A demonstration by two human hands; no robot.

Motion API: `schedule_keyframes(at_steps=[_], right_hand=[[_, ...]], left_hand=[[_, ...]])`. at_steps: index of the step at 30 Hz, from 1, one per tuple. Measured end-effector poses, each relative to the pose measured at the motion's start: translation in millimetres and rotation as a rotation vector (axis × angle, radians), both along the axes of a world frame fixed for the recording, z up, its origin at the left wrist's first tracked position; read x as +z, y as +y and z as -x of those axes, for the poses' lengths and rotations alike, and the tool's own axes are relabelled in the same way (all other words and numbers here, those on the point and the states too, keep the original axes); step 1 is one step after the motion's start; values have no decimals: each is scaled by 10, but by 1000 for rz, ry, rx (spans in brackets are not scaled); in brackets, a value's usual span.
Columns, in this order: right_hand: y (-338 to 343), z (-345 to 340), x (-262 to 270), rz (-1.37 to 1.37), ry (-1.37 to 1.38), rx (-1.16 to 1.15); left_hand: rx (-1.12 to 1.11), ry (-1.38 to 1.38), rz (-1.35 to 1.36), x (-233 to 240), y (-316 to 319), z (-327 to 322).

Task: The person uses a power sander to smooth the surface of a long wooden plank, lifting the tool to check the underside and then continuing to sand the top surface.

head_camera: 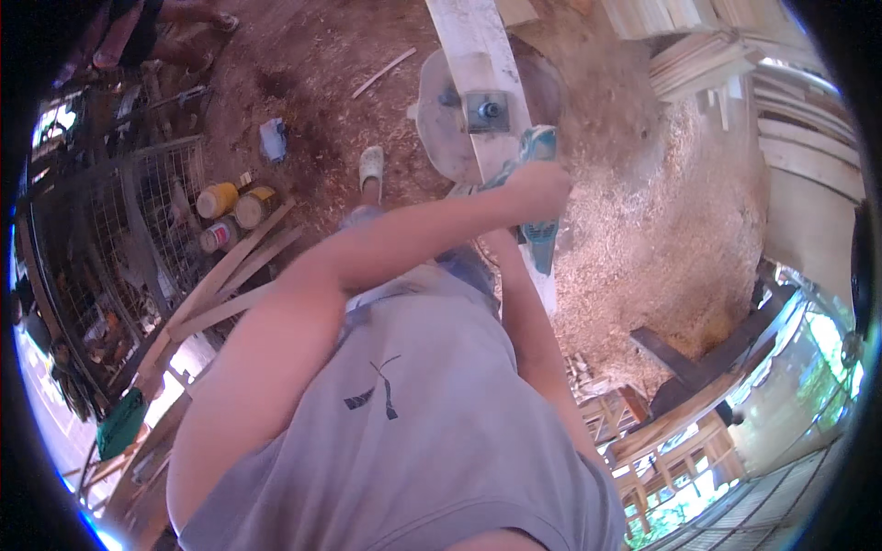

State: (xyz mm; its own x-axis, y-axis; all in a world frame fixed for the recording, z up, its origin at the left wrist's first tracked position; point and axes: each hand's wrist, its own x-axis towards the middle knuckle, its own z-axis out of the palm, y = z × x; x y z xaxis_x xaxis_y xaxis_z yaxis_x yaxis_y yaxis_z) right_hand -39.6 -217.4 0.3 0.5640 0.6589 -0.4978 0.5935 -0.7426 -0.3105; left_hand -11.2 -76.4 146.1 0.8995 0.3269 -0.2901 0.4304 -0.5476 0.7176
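My left hand [541, 189] is closed over a teal handheld power tool [543, 244], which looks like an electric planer. The tool sits on or just over a long pale wooden board [475, 45]. My left forearm crosses in front of my body and covers part of the tool. Beneath that forearm, my right hand [497, 237] reaches the near side of the tool; its fingers are hidden, so its grip does not show. A square metal plate with a round bolt or knob [489, 109] lies on the board, beyond the tool.
A rounded grey support [441, 131] is under the board. Wood shavings [641, 241] cover the ground at right, near stacked planks [703, 65]. Several tubs [217, 201], wooden strips [234, 265] and a wire-mesh panel [162, 179] are at left. Another person's legs [172, 52] show top left.
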Motion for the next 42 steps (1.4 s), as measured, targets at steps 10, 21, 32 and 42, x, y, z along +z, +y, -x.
schedule_keyframes(at_steps=[10, 21, 32, 42], right_hand=[[14, -95, -37, 9, 17, -35], [-352, -727, 306, -139, 69, -109], [-649, -1225, 576, -186, 761, -488], [-730, -1162, 345, -427, 866, -560]], left_hand=[[-5, -381, -24, 485, 47, 1241], [589, -215, -228, 77, 768, 2228], [774, 60, -112, 61, 858, 2651], [654, 82, -121, -4, 568, 2580]])
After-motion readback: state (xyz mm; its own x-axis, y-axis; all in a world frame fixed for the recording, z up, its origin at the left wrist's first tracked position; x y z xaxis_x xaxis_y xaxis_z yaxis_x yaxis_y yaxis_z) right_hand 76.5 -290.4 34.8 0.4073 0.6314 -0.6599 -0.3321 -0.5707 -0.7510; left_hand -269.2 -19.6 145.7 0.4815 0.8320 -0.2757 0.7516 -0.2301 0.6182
